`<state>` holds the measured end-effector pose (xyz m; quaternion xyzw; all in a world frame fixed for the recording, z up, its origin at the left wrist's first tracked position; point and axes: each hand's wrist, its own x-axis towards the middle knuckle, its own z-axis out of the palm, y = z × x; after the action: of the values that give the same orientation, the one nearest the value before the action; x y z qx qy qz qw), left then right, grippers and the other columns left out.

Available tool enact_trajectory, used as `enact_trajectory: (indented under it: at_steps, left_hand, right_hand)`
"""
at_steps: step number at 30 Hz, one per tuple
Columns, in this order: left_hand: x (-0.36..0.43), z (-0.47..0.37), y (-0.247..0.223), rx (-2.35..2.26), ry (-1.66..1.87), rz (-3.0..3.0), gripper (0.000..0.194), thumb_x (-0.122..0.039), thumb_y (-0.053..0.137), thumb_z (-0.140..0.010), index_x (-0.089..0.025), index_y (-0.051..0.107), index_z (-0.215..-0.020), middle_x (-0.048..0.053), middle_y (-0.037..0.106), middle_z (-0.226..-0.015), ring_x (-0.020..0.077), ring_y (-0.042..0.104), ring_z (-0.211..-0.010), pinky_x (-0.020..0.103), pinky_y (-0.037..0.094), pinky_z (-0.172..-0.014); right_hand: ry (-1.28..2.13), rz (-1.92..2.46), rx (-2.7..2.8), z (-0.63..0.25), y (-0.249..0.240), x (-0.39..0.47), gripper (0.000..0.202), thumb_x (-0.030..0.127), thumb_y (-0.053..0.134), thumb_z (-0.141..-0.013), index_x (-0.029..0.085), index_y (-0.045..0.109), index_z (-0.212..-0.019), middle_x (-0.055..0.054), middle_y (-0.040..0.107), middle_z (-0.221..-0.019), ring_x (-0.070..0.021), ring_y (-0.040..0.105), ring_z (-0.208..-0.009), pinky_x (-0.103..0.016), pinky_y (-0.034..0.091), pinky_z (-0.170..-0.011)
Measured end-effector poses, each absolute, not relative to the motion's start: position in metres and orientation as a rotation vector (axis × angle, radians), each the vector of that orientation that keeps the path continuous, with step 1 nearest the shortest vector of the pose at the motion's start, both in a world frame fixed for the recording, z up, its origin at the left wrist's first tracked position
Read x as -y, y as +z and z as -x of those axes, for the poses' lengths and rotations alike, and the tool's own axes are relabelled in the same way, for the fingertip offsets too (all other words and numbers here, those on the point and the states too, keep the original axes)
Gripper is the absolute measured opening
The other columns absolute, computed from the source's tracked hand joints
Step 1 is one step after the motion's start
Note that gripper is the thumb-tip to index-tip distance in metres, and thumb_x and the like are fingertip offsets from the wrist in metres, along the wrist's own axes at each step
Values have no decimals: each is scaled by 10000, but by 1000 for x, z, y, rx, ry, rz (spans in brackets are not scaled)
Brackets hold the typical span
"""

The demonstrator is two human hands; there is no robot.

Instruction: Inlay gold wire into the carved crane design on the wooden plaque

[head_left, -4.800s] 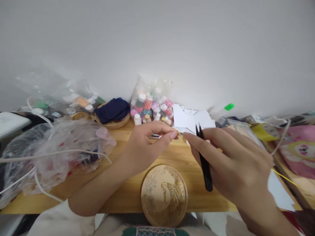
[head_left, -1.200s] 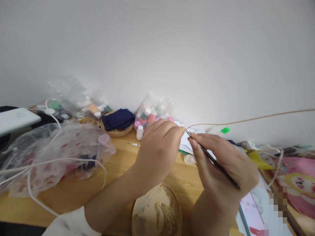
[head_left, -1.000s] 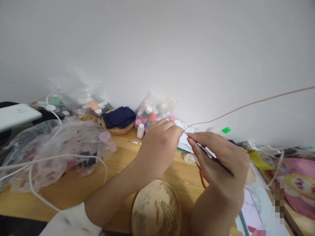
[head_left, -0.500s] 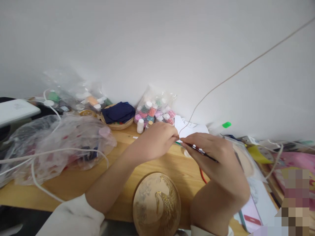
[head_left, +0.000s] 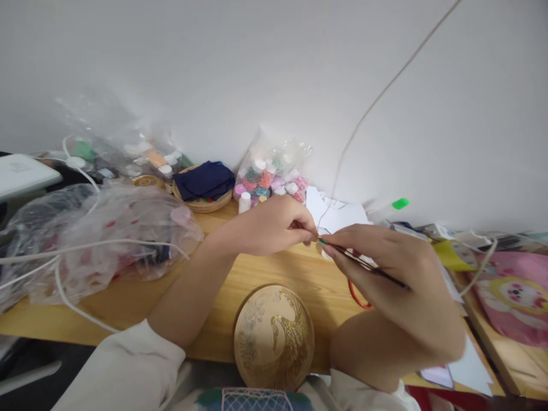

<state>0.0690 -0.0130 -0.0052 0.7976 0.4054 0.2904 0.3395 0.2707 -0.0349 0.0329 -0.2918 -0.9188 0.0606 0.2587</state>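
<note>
My left hand [head_left: 278, 225] is closed in a pinch above the wooden table, its fingertips meeting those of my right. From this pinch a thin pale thread [head_left: 349, 142] curves up across the wall toward the top right. Between the fingers of my right hand [head_left: 394, 268] are slim black tweezers [head_left: 387, 278], pointing left at the pinch. A small green bit [head_left: 322, 241] shows by the tips; what it is I cannot make out. Below the hands, tilted near the table's front edge, is a round embroidery hoop [head_left: 261, 342] with beige fabric and a golden crane.
Crumpled clear plastic [head_left: 115, 228] and white cables cover the left side. A bag of small bottles [head_left: 274, 171], a basket with navy cloth [head_left: 205, 180] and white paper [head_left: 338, 208] stand along the wall. A red ring-shaped handle [head_left: 357, 297] shows beside my right wrist; a pink pouch [head_left: 514, 297] lies far right.
Both hands have shifted slightly right and remain together. The tweezers extend farther right. The thread has swung to a steeper line. The camera view has moved a little.
</note>
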Motion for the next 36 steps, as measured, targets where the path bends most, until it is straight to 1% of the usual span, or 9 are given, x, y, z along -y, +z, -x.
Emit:
enact_trajectory:
  at_steps: [4,7,13,17,21,25,27,30,36]
  left_hand:
    - [18,-70,2,-980,829,-1970,144,-155,599,-810,-165,727,-745,14,733,-754,138,654,-706,225,444,-598]
    - [22,-71,7,-922,880,-1931,137,-156,613,-813,-165,738,-757,21,748,-777,144,670,-743,229,478,-648]
    - [27,-74,10,-951,948,-1915,131,-165,630,-807,-166,745,-743,18,752,-768,145,674,-732,226,488,-636]
    - [27,-75,7,-986,984,-1910,134,-176,628,-801,-174,748,-741,19,751,-770,154,676,-726,230,488,-614]
    - [25,-75,5,-997,1005,-1912,157,-199,616,-802,-194,737,-701,6,743,-738,160,674,-705,241,483,-592]
    - [26,-75,7,-986,1042,-1858,151,-185,635,-796,-214,730,-682,-10,739,-721,153,673,-700,252,492,-609]
    - [28,-75,9,-958,1082,-1811,145,-167,649,-793,-208,728,-679,-9,740,-721,145,668,-703,253,491,-614]
    - [32,-76,12,-923,1128,-1739,143,-144,654,-808,-190,732,-698,-3,744,-735,130,660,-705,245,491,-617]
    - [36,-80,16,-920,1138,-1629,151,-117,656,-792,-201,722,-686,-32,737,-707,109,659,-687,219,510,-629]
  right_hand:
    - [164,819,2364,-278,35,44,158,133,643,-859,234,681,-974,-2,731,-804,-136,688,-693,-245,528,-591]
    - [106,836,2313,-283,36,50,200,159,693,-830,262,688,-1002,0,746,-861,-160,708,-752,-271,556,-641]
    - [76,846,2262,-285,36,54,200,168,713,-815,267,705,-988,-1,749,-854,-172,711,-732,-294,562,-638]
    - [132,844,2297,-286,37,52,230,153,680,-838,276,691,-1032,-1,751,-897,-182,718,-780,-305,581,-674]
    - [190,807,2315,-288,39,51,251,131,688,-826,261,689,-1041,1,753,-926,-168,721,-813,-282,587,-700]
    - [198,854,2222,-287,40,53,188,168,724,-807,269,713,-965,9,759,-895,-155,712,-747,-270,575,-633]
    - [193,947,2088,-284,38,54,149,203,707,-833,271,721,-965,4,757,-861,-150,704,-716,-264,561,-592]
    - [207,1059,1927,-278,34,52,150,222,630,-899,270,716,-1012,11,740,-792,-126,683,-678,-244,545,-586]
    - [398,985,2094,-269,34,45,78,197,640,-881,234,705,-902,9,723,-808,-121,665,-706,-243,525,-597]
